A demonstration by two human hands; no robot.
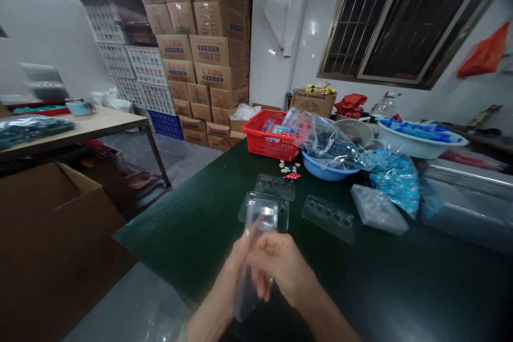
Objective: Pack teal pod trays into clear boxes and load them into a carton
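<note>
My left hand (pixel 234 272) and my right hand (pixel 278 267) hold a clear plastic blister tray (pixel 258 224) upright between them, its lower end (pixel 245 294) hanging below my fingers. Just beyond my hands, another clear blister tray (pixel 274 186) and a third (pixel 264 211) lie on the dark green table (pixel 401 288). A further tray (pixel 328 220) lies to the right. Past them sit small pale pieces and a red packet (pixel 292 176). Both hands touch only the tray they hold.
A red plastic basket (pixel 268 136), a blue bowl (pixel 320 171) under a clear bag, and a white basin (pixel 417 141) stand at the table's far side. A blue printed bag (pixel 396 183) lies right. Stacked cartons (pixel 208 59) rise behind; a wooden table (pixel 80 128) and a cardboard box (pixel 52 235) stand left.
</note>
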